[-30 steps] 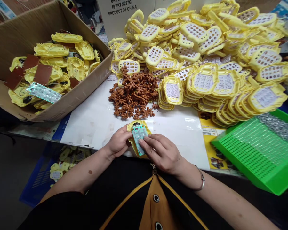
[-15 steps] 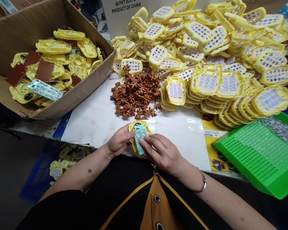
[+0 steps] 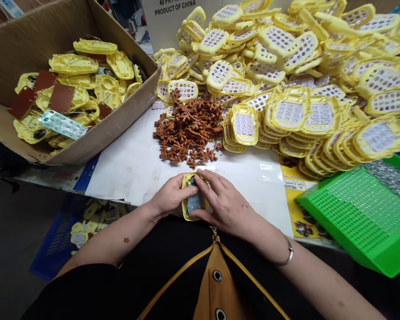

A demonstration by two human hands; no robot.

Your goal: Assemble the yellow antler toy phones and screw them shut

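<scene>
Close to my body, over the table's front edge, my left hand (image 3: 171, 194) grips the left side of a yellow plastic shell (image 3: 186, 213), its thumb lying across a green circuit board (image 3: 195, 202) inside. From the other side my right hand (image 3: 222, 198) holds the shell's right edge and the board, fingers over the upper end and thumb at the lower end. The board sits within the shell's rim; whether it lies fully flat I cannot tell. My fingers hide the upper part of both.
Beyond my hands lies a heap of brown branched rubber pieces (image 3: 188, 129). Yellow keypad shells (image 3: 245, 124) are stacked and piled behind it. At left stands a cardboard box (image 3: 120, 120) of shells and boards; at right, a green basket (image 3: 360, 213) with small metal parts. A blue crate (image 3: 50, 249) sits below.
My right hand has shifted up and over the circuit board, its fingers now at the top end. My left thumb has come down onto the board, which sits more squarely in the shell.
</scene>
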